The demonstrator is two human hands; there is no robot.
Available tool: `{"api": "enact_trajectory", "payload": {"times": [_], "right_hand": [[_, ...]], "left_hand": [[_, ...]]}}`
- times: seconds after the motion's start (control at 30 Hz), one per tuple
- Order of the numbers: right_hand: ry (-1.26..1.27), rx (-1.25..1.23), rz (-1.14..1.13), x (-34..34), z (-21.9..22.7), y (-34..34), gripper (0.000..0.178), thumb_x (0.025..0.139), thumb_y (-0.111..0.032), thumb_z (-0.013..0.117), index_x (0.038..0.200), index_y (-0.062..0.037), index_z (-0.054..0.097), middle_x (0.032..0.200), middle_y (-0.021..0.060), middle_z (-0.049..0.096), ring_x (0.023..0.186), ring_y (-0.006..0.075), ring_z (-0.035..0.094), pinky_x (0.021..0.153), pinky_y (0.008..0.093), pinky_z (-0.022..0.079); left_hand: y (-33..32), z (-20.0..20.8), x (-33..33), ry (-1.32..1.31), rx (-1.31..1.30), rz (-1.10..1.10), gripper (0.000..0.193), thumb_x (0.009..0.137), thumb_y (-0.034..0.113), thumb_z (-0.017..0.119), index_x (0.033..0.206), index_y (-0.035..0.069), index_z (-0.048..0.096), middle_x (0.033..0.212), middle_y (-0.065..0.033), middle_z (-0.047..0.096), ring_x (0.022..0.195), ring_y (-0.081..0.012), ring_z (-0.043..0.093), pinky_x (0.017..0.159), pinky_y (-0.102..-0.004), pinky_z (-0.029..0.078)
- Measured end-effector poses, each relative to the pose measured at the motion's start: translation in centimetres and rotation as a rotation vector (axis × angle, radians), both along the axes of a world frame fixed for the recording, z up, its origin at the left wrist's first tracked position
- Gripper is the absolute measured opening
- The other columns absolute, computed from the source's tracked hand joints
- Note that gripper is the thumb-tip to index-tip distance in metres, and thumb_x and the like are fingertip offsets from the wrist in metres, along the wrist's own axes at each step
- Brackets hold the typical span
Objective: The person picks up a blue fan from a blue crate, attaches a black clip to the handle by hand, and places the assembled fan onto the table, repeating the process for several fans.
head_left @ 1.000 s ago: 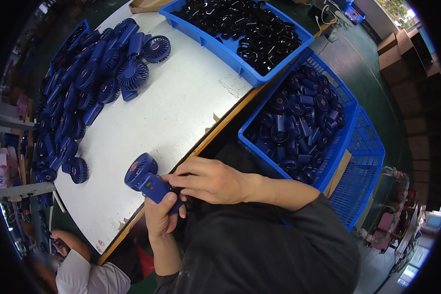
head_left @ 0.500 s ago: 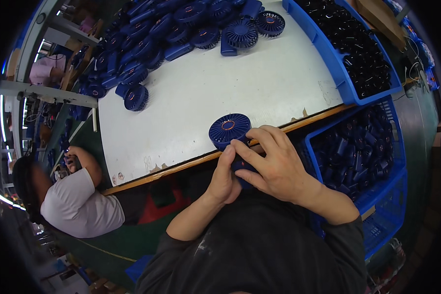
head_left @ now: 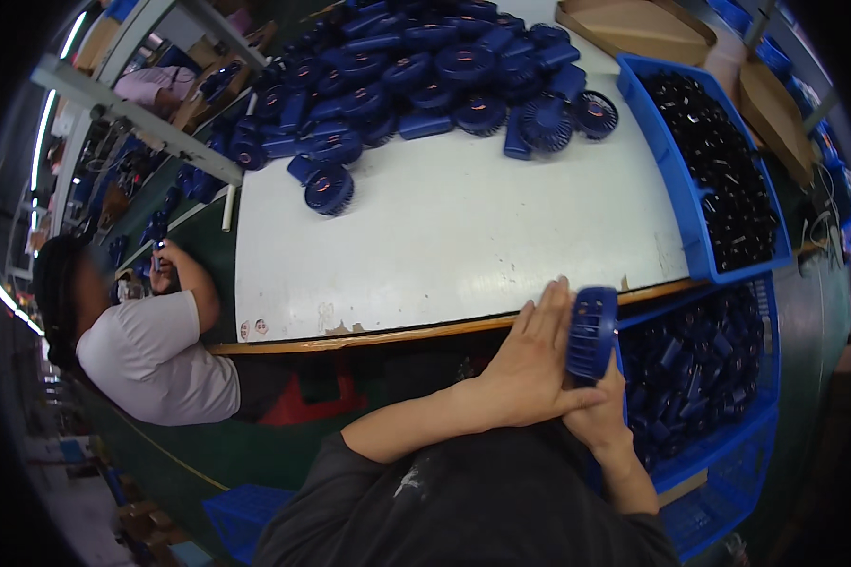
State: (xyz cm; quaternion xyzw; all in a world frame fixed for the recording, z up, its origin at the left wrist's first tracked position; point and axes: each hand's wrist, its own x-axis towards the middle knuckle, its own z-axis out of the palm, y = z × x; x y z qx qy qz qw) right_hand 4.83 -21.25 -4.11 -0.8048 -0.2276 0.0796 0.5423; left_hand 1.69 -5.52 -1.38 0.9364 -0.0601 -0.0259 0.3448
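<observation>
Handheld fan (head_left: 592, 333) up in the air between both hands, at the front edge of the white counter (head_left: 463, 227), by the near left corner of the fan basket. Fan head seen side-on, roughly upright, slatted rim facing the camera; handle hidden.

Left hand (head_left: 529, 371): fingers straight and together, pointing away from the body, palm side laid along the fan's left side, thumb out across below the fan head. Right hand (head_left: 599, 408): on the fan's right and lower side, seems to be gripping it, but mostly covered by the fan and left thumb, so exact finger placement can't be told.

Pile of blue fans (head_left: 425, 71) along the counter's far side; one loose fan (head_left: 329, 191) at the pile's near left edge. Blue tray (head_left: 667, 142) at the right end, full of small shiny black parts (head_left: 714, 180). Cardboard tray (head_left: 633, 33) behind it. Below the counter edge, right: blue basket (head_left: 771, 350) filled with more fans, blue crate (head_left: 728, 491) next to it. Left side: seated co-worker (head_left: 156, 354), light shirt, near a red stool (head_left: 303, 404).
</observation>
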Motion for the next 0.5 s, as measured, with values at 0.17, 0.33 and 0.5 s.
{"api": "enact_trajectory", "payload": {"times": [0.17, 0.33, 0.5], "right_hand": [[0.249, -0.073, -0.281, -0.5, -7.5, -10.2, 0.033, 0.083, -0.006, 0.072, 0.114, 0.0003, 0.061, 0.083, 0.0075, 0.066, 0.076, 0.0162, 0.063, 0.074, 0.0319, 0.051], [0.100, -0.585, -0.437, 2.7, -12.2, -16.0, 0.055, 0.079, -0.019, 0.075, 0.124, 0.0059, 0.056, 0.109, 0.0265, 0.068, 0.104, 0.0414, 0.066, 0.092, 0.0432, 0.051], [0.133, -0.734, -0.340, 4.1, -16.6, -17.7, 0.066, 0.079, -0.020, 0.074, 0.135, 0.0063, 0.051, 0.133, 0.0280, 0.054, 0.122, 0.0416, 0.055, 0.106, 0.0433, 0.044]], "left_hand": [[12.9, -1.6, 3.0, -0.385, 0.230, 0.471, 0.090, 0.080, 0.040, 0.079, 0.144, -0.009, 0.039, 0.152, -0.0309, 0.036, 0.146, -0.0442, 0.027, 0.120, -0.0498, 0.023], [35.1, -4.8, -0.7, -0.285, 0.543, 1.056, 0.099, 0.083, 0.066, 0.067, 0.139, -0.013, 0.044, 0.131, -0.0343, 0.054, 0.125, -0.0462, 0.051, 0.107, -0.0467, 0.039], [33.3, -5.1, 2.4, -0.128, 0.359, 1.075, 0.102, 0.083, 0.066, 0.066, 0.142, -0.013, 0.041, 0.134, -0.0348, 0.052, 0.126, -0.0449, 0.052, 0.107, -0.0449, 0.041]]}}
